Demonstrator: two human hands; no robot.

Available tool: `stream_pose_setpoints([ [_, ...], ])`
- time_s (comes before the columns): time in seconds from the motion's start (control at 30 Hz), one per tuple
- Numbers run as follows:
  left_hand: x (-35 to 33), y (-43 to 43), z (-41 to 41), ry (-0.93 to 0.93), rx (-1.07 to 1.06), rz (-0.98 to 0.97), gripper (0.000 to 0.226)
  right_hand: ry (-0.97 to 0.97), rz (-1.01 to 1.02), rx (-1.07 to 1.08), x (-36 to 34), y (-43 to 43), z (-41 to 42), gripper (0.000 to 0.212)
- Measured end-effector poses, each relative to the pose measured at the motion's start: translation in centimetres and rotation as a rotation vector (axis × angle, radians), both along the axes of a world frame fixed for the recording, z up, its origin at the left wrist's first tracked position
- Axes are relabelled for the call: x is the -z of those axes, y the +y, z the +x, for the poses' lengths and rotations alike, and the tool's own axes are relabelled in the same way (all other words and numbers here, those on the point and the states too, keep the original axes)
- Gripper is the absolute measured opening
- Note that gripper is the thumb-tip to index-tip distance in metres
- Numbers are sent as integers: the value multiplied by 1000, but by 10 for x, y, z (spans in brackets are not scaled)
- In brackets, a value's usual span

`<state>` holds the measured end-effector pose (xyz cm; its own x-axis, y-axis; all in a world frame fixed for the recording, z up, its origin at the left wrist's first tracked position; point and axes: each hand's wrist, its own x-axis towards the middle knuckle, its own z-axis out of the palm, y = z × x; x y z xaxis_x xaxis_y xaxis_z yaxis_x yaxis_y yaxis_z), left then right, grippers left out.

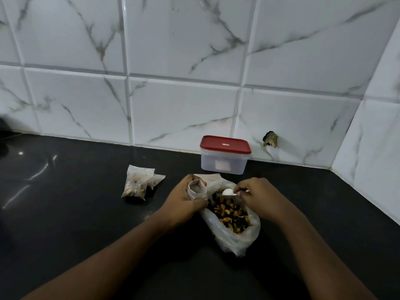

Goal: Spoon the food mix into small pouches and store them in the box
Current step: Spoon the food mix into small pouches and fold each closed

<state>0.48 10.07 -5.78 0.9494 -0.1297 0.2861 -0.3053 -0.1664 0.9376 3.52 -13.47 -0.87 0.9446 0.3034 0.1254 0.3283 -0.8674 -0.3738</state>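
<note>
Two filled pouches (138, 185), left, on the dark desk (75, 213). Left grip (184, 202): holds an open, unfilled pouch (197, 189). Mix bag (233, 232): centre, open. Right grip (259, 198): pinches white spoon (228, 192) over the mix. Red-lidded box (224, 161): far, closed; nothing stored yet, apparently.

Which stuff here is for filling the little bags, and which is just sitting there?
For the job: small pouch in the left hand, white spoon in the right hand, big bag of food mix, filled pouches, red-lidded box.
Just there: broken spot in the wall tile, dark thing at the left edge.
</note>
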Motion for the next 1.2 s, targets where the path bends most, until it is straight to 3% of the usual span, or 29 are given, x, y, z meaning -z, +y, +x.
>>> stream_pose_setpoints([
  [0.17, -1, 0, -1, -8, -1, -8, 34, 94, -9, 1, -8, -1, -2, 20],
  [0.43, 1, 0, -1, -11, 5, 16, 35, 148, 199, 31, -7, -8, -1, 16],
  [0.6, 0, 0, -1, -21, 8, 25, 35, 149, 100, 8, -11, -12, -3, 15],
  [0.9, 2, 0, 0, -29, 4, -5, 36, -132, 17, 58, 9, 7, 10, 25],
  [1.2, -1, 1, -2, -12, 9, 9, 34, 40, 48, 5, -3, 4, -3, 18],
])
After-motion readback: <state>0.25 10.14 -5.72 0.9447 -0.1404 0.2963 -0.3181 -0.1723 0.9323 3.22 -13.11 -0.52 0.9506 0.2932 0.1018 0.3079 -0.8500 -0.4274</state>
